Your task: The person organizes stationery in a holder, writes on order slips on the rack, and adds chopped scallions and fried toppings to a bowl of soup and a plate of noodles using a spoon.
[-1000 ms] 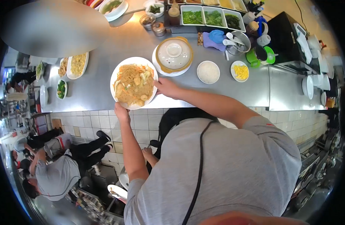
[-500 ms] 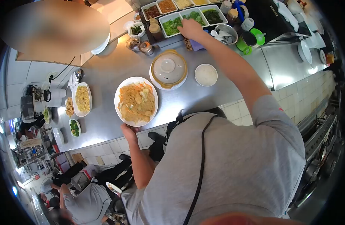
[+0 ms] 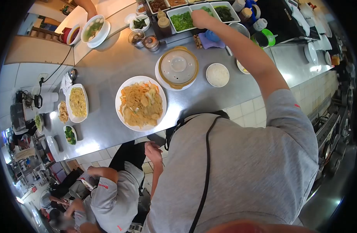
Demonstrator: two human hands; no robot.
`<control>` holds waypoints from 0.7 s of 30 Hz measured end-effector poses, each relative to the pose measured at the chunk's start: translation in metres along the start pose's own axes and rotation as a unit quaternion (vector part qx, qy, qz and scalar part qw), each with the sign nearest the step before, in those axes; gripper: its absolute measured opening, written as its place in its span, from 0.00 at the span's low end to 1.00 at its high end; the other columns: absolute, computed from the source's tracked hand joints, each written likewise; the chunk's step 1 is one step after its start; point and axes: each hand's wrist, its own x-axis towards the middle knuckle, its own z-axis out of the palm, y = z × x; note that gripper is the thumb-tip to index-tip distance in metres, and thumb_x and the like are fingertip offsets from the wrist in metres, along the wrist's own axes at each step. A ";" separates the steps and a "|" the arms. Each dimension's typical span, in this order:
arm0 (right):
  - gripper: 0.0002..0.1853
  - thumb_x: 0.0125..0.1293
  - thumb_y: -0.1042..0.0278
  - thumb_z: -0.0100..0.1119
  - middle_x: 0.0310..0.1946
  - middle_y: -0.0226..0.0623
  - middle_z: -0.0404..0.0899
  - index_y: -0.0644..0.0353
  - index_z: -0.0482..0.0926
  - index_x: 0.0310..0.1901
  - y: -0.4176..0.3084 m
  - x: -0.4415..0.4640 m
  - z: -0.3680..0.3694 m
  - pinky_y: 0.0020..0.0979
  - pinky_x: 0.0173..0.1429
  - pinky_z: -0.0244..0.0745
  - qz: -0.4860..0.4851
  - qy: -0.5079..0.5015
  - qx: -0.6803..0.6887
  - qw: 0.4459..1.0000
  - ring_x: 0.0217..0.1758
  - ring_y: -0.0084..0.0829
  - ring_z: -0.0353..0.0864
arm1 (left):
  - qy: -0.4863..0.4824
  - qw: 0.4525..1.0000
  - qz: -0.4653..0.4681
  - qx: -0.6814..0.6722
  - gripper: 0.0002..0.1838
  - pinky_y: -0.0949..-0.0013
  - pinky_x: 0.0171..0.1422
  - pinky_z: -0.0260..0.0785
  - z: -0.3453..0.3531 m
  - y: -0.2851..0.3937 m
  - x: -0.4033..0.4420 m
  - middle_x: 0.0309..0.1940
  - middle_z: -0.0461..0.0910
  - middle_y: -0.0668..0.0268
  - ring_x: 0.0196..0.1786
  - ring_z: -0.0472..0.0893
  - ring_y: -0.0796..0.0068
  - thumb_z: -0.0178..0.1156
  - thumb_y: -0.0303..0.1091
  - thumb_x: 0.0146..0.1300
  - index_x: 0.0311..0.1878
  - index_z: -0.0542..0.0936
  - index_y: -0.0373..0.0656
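Observation:
My right hand reaches over the white containers of chopped greens at the back of the counter. Its fingers are bent and closed over the leafy greens, beside the chopped green onions; the fingertips are hidden, so what they hold does not show. My left hand hangs below the counter's front edge with its fingers curled, and nothing shows in it. Nearest to it is a white plate heaped with noodles and shredded vegetables. Behind that plate stands a lidded clay pot.
A bowl of white rice is right of the pot. Two glass jars stand behind. Left are a dish of yellow food and a small dish of greens. A soup bowl sits on the ledge. A co-worker is close at lower left.
My left hand has left the noodle plate's rim and dropped below the counter edge. My right hand stays at the greens, now more closed. A co-worker has come nearer at lower left.

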 end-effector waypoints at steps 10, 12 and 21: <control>0.11 0.55 0.68 0.61 0.33 0.59 0.88 0.64 0.90 0.32 -0.026 -0.041 -0.022 0.51 0.54 0.86 0.010 0.073 0.142 0.987 0.39 0.59 0.90 | -0.061 0.981 0.112 0.145 0.22 0.68 0.21 0.74 -0.007 -0.001 0.008 0.22 0.79 0.61 0.22 0.79 0.73 0.41 0.41 0.82 0.44 0.80 0.34; 0.11 0.53 0.68 0.61 0.33 0.58 0.88 0.61 0.91 0.32 -0.028 -0.040 -0.014 0.52 0.52 0.86 0.069 0.051 0.198 0.976 0.38 0.59 0.89 | -0.064 0.977 0.119 0.167 0.22 0.68 0.21 0.74 -0.013 0.001 0.011 0.22 0.79 0.61 0.23 0.79 0.73 0.41 0.42 0.82 0.44 0.80 0.34; 0.14 0.56 0.62 0.63 0.19 0.45 0.84 0.64 0.85 0.21 -0.008 -0.033 0.016 0.39 0.37 0.83 0.264 0.054 0.473 0.839 0.24 0.38 0.86 | -0.045 0.988 0.068 0.129 0.22 0.68 0.21 0.74 -0.014 0.010 -0.008 0.24 0.79 0.59 0.22 0.78 0.72 0.41 0.41 0.82 0.45 0.79 0.33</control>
